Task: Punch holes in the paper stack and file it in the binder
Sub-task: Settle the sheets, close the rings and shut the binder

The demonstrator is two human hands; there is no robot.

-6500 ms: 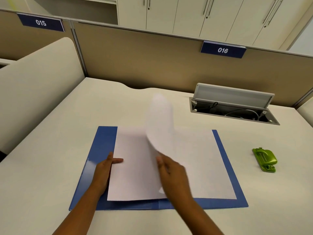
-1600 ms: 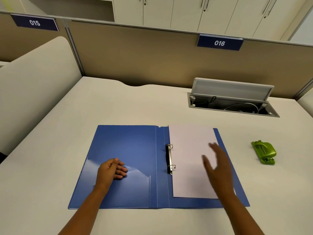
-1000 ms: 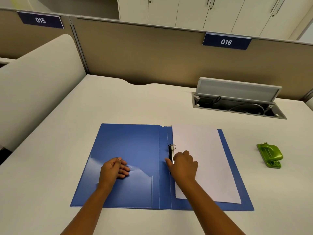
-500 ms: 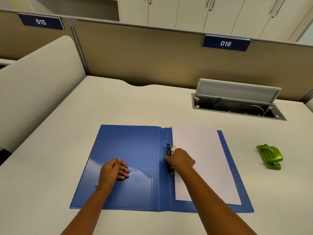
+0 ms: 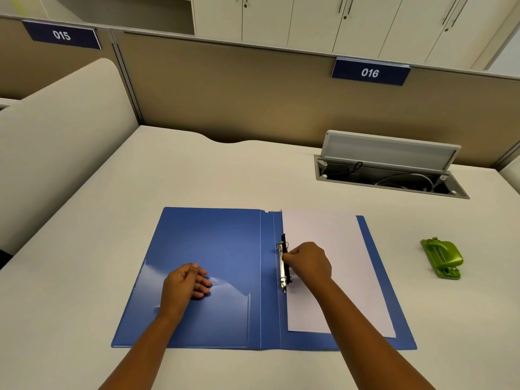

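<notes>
The paper stack [image 5: 334, 266] lies on the right leaf of the open blue binder [image 5: 213, 249], its left edge at the ring mechanism [image 5: 282, 267]. The right hand [image 5: 308, 263] is closed on the mechanism's black bar, likely to work the rings. Left of the rings, the left hand [image 5: 184, 285] rests loosely curled on the cover, holding nothing, probably steadying it. The green hole punch [image 5: 443, 258] sits on the bench [image 5: 197, 175], well right of the rings.

A pale desk [image 5: 225, 175] bears an open blue binder [image 5: 213, 249] and a green hole punch [image 5: 443, 258].
</notes>
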